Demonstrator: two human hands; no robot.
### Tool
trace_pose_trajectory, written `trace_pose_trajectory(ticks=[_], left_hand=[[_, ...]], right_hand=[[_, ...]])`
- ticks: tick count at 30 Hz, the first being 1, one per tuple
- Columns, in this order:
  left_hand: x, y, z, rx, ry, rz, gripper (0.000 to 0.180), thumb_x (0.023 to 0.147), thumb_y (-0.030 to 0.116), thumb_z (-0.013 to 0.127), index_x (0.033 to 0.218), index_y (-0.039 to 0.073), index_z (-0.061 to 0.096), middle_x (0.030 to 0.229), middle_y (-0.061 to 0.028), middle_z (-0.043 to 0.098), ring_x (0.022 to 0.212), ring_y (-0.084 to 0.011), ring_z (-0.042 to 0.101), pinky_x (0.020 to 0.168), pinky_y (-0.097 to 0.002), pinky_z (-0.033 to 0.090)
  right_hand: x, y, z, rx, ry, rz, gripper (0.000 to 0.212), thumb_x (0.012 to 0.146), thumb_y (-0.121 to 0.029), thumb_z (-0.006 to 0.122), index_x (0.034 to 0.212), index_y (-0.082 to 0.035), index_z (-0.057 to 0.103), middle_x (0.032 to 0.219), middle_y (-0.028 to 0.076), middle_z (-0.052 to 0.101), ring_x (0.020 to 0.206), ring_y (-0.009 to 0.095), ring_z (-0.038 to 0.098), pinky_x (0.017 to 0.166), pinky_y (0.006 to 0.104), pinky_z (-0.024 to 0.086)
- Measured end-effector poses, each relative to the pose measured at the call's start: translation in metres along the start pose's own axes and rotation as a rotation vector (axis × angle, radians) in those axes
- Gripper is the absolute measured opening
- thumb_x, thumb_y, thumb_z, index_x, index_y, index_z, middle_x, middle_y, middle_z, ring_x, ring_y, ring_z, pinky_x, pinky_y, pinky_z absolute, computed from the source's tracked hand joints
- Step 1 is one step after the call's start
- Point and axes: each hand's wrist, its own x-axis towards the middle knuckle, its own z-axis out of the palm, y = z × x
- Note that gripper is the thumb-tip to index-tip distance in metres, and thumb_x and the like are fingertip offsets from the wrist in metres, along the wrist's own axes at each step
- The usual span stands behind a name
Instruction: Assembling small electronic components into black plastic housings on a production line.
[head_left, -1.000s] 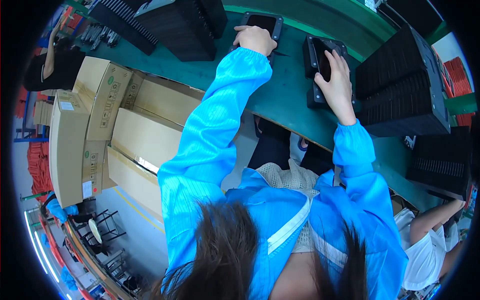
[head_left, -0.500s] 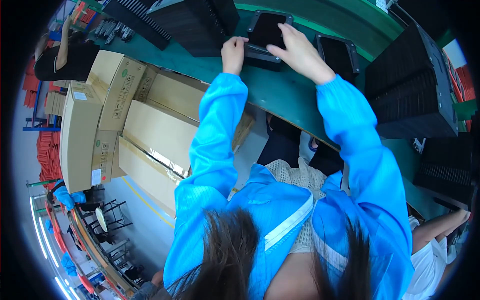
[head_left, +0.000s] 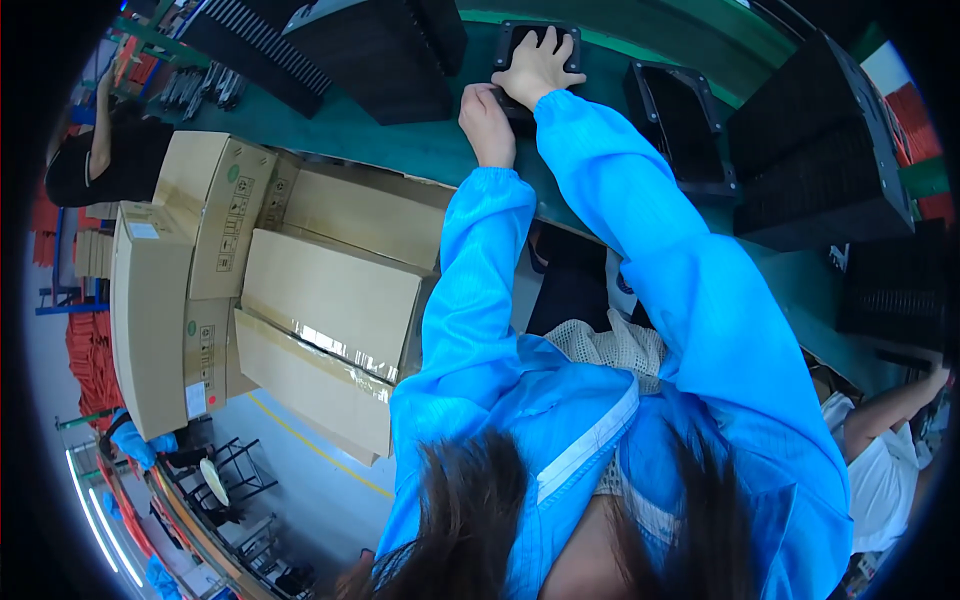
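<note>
Splaying, the right hand (head_left: 538, 73) partly hides a black frame (head_left: 504, 46); left hand's (head_left: 487, 124) grasp unclear.

Near the table's (head_left: 606, 82) far edge, the right grip (head_left: 538, 68) partly hides a black frame (head_left: 504, 45); what the left grip (head_left: 487, 122) touches, I can't tell.

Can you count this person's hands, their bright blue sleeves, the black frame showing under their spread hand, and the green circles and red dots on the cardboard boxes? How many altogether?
Hands: 2, the left hand and the right hand
Blue sleeves: 2
Black frame: 1 showing; I can't tell what's underneath
Green circles: 2
Red dot: 1
Total: 8
</note>
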Motion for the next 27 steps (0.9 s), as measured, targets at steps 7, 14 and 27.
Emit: trace_pose_trajectory(ticks=[7, 14, 27], left_hand=[[-0.005, 0.012, 0.005, 0.009, 0.021, -0.006, 0.028, 0.095, 0.012, 0.038, 0.084, -0.004, 0.059, 0.086, -0.0219, 0.061, 0.083, -0.0391, 0.059, 0.075, -0.0444, 0.045], [-0.008, 0.003, 0.003, 0.008, 0.065, 0.101, 0.028, 0.094, 0.011, 0.039, 0.084, -0.003, 0.059, 0.086, -0.0210, 0.060, 0.083, -0.0385, 0.058, 0.076, -0.0440, 0.045], [-0.014, 0.007, -0.002, 0.031, 0.112, 0.104, 0.022, 0.093, 0.007, 0.042, 0.086, -0.002, 0.061, 0.089, -0.0166, 0.060, 0.081, -0.0344, 0.059, 0.076, -0.0407, 0.046]], right_hand=[[0.009, 0.009, -0.006, 0.038, 0.042, -0.059, 0.079, 0.071, -0.032, 0.076, 0.137, -0.005, 0.042, 0.144, 0.022, 0.031, 0.137, 0.042, 0.020, 0.102, 0.0637, 0.029], [0.020, 0.032, -0.054, 0.806, -0.261, -0.161, 0.065, 0.071, -0.022, 0.070, 0.127, 0.005, 0.050, 0.123, 0.025, 0.057, 0.111, 0.042, 0.056, 0.086, 0.0502, 0.049], [-0.045, 0.058, -0.162, 1.033, -0.063, -0.297, 0.041, 0.077, -0.006, 0.061, 0.117, 0.002, 0.059, 0.096, 0.011, 0.063, 0.086, 0.020, 0.058, 0.078, 0.0323, 0.046]])
